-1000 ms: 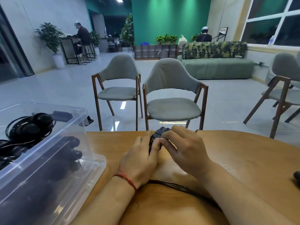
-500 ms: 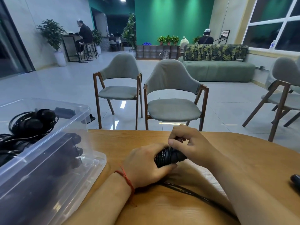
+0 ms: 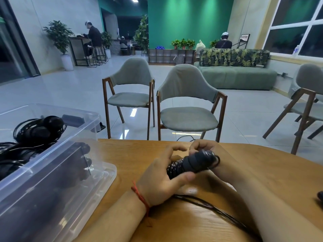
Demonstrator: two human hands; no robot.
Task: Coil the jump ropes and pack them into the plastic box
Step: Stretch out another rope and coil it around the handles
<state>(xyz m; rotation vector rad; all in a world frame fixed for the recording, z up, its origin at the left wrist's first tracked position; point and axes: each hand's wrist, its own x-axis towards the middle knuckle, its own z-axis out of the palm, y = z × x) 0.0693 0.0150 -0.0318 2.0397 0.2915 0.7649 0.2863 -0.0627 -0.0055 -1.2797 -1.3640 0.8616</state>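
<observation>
Right now you're mid-coil w/ one jump rope. Your left hand holds the black handles from below: thumb pressed on the near side, the other fingers curled loosely up and a bit spread behind. Your right hand comes in from the far side, fingertips bunched and pinching at the right end of the handles, where a thin loop of cord sticks out. The handle bundle is lifted just off the wooden table, near its middle.

The rest of the rope is not wound yet. It runs along the table under your left wrist and off to the right, under your right arm, so I can't tell how much is left.

The plastic box sits on the left, near your left arm but not touching it. It's open, and it already has other coiled black ropes inside, w/ room near the front, I think.

Next, I guess you need to keep wrapping the loose cord round the handles. Keep the left grip tight so the wraps don't slip. Pull the slack in w/ the right hand as you go. When the tail is short, tuck it in, then lift the bundle over to the box. Watch the cord doesn't snag on the table edge.
</observation>
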